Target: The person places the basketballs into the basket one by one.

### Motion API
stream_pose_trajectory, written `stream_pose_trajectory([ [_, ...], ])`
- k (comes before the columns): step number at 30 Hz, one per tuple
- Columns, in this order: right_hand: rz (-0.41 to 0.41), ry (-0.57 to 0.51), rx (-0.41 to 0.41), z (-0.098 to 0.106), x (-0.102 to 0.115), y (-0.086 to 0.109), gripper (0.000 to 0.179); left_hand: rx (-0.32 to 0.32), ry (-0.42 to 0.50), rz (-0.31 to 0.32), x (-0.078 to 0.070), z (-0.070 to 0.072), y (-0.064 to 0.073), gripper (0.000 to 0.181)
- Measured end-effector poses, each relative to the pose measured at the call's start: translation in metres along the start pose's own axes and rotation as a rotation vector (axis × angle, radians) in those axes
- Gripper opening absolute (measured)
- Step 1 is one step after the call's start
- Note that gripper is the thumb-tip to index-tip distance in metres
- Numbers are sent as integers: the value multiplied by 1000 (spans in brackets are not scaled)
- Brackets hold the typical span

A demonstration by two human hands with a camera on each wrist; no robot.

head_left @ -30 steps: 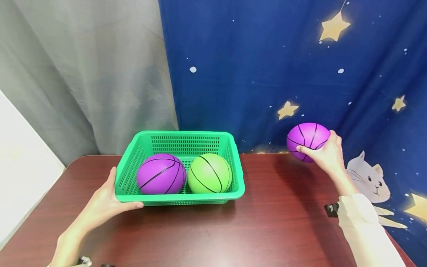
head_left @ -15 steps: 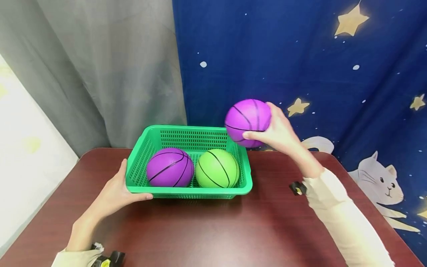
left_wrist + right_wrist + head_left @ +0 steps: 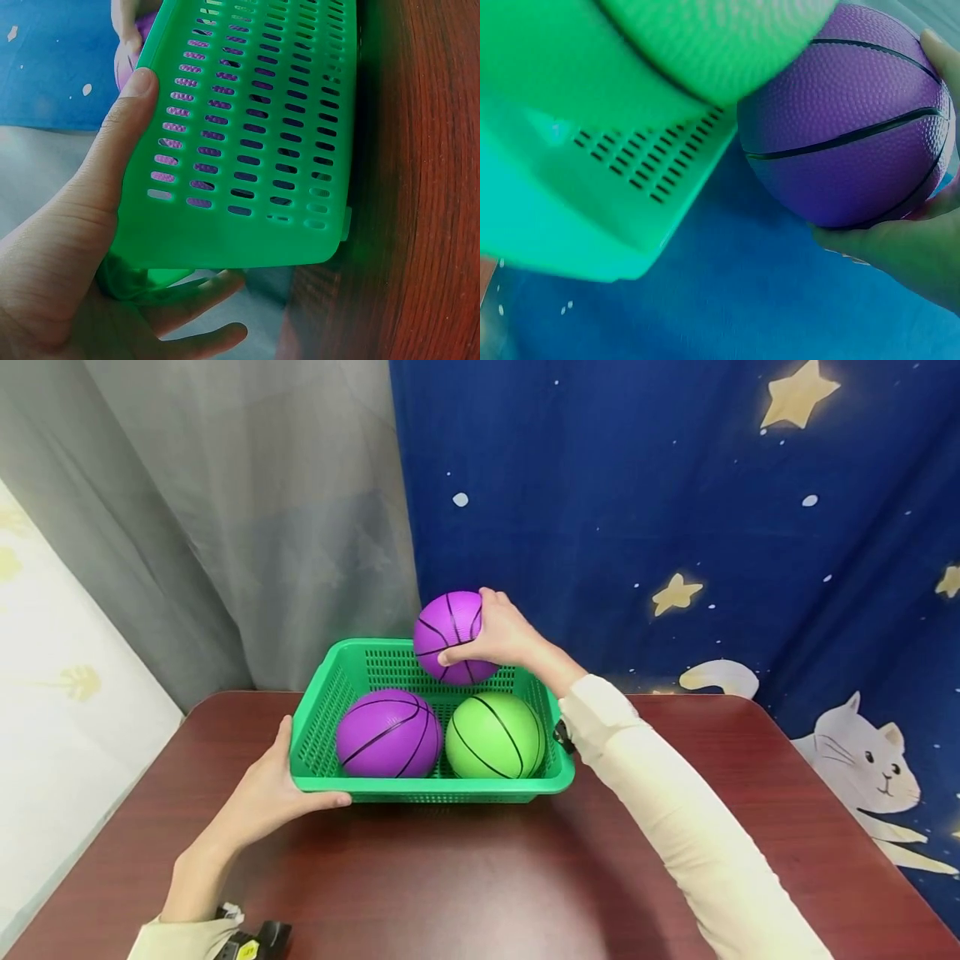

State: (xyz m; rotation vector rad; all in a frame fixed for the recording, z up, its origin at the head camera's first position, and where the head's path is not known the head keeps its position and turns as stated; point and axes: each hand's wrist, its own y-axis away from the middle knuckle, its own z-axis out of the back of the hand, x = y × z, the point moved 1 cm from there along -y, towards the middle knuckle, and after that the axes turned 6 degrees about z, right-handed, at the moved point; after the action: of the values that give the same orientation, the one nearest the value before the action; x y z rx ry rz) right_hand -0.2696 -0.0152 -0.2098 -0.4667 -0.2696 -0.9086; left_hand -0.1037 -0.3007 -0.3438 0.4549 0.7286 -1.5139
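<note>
A green perforated basket (image 3: 450, 787) sits toward the back of the table with a purple ball (image 3: 390, 735) and a light green ball (image 3: 495, 735) side by side in it. My left hand (image 3: 262, 797) holds its front left corner, thumb along the front wall and fingers round the side, as the left wrist view shows on the basket wall (image 3: 225, 240). Over the back of the basket, my right hand (image 3: 510, 635) grips a second purple ball (image 3: 450, 643) from its right side. In the right wrist view this purple ball (image 3: 847, 127) is held between thumb and fingers.
The brown wooden table (image 3: 450, 877) extends in front of the basket and to both sides. Behind it hang a grey curtain (image 3: 300, 510) and a blue curtain (image 3: 585, 485) printed with stars and a cat. A whitish surface (image 3: 67, 735) borders the left.
My right hand has carried the purple ball leftward from beyond the table's right part to over the basket. My left hand has stayed at the basket corner, and the head view has shifted slightly.
</note>
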Motion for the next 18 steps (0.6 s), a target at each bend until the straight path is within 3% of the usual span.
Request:
stream_pose_trajectory([
  [11, -8, 93, 153, -31, 10, -5, 123, -15, -3, -17, 0, -1, -5, 118],
  [18, -21, 20, 217, -33, 1, 2, 113, -16, -10, -15, 3, 0, -5, 118],
])
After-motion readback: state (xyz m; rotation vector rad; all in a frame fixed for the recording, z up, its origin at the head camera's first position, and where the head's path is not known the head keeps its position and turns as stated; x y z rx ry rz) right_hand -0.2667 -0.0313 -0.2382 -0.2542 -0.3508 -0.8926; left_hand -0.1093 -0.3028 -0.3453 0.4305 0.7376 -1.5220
